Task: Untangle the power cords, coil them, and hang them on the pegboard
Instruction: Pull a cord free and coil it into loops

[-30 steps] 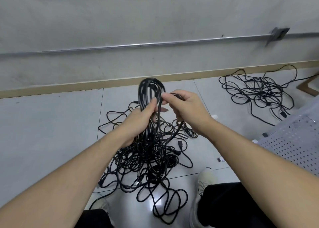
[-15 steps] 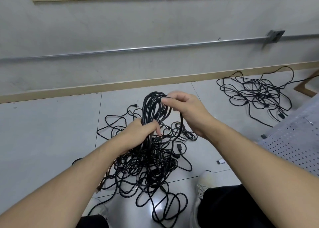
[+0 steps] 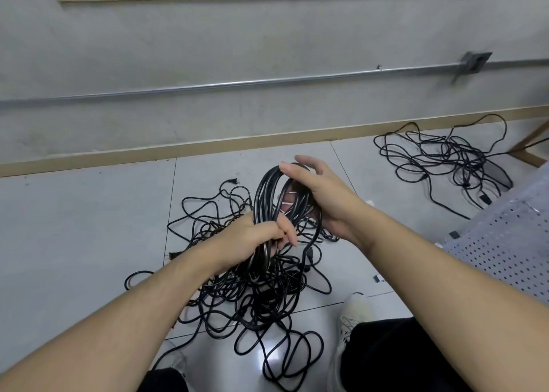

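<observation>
Two bare hands, left hand and right hand, share one coiled black rubber cord bundle. Two black tangled cord heaps: one beneath the hands, one far right. One white perforated metal pegboard.

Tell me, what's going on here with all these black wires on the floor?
A person is winding a power cord into a coil. The left hand grips the loops low down; the right hand curls over the top. A tangled pile lies below, another tangle near the wall. Nothing hangs on the pegboard.
</observation>
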`<state>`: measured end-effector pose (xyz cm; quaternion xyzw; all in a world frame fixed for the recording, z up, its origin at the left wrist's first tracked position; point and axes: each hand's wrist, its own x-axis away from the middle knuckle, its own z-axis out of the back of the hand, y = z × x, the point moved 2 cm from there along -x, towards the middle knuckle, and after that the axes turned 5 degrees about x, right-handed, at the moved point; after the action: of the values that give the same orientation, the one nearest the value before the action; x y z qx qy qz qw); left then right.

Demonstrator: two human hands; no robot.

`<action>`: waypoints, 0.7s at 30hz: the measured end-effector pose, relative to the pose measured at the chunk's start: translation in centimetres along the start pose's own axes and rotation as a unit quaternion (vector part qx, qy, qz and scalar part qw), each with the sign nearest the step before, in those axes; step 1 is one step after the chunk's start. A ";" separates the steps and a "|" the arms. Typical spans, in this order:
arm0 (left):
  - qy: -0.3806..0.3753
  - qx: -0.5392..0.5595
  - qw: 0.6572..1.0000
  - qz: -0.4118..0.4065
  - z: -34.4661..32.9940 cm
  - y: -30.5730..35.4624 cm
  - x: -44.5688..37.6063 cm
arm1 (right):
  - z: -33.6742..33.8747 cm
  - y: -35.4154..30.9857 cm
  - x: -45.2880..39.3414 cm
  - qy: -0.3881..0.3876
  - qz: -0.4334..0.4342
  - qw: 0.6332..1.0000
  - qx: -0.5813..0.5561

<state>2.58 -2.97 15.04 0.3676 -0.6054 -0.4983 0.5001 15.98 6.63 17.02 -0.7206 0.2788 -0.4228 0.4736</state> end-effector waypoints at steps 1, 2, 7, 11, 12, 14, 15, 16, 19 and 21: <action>-0.003 0.016 1.000 0.006 0.0 -0.1 0.0 | -0.1 0.0 0.0 -0.001 0.009 1.000 -0.017; -0.004 0.030 0.999 0.013 0.0 -0.2 0.0 | -0.2 0.0 -0.1 0.001 0.019 1.000 -0.024; 0.048 0.080 0.995 0.045 -0.1 -0.5 -0.5 | -0.5 -0.1 -0.6 0.035 0.034 0.998 -0.047; -0.012 0.092 0.993 0.070 -0.9 -0.2 -0.3 | -0.5 -0.4 -0.5 0.033 0.012 0.997 -0.074; -0.039 0.113 0.990 0.074 -1.1 -0.1 -0.2 | -0.4 -0.4 -0.4 0.024 0.006 0.997 -0.079; -0.084 0.171 0.978 0.079 -1.4 -0.1 -0.1 | -0.3 -0.3 -0.4 0.004 -0.001 0.996 -0.088; -0.097 0.196 0.973 0.080 -1.6 0.0 0.0 | -0.4 -0.3 -0.4 0.000 -0.001 0.996 -0.090; -0.102 0.214 0.968 0.080 -1.7 0.1 -0.1 | -0.4 -0.4 -0.4 0.000 0.002 0.996 -0.092; -0.092 0.250 0.962 0.063 -1.9 0.1 -0.4 | -0.7 -0.9 -0.4 0.012 0.023 0.995 -0.093; -0.083 0.256 0.962 0.048 -1.9 0.0 -0.4 | -0.9 -1.0 -0.3 0.022 0.045 0.996 -0.076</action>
<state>4.49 -2.98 14.94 0.4112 -0.7688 -0.3309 0.3611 15.05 6.89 18.03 -0.7315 0.3525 -0.3944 0.4301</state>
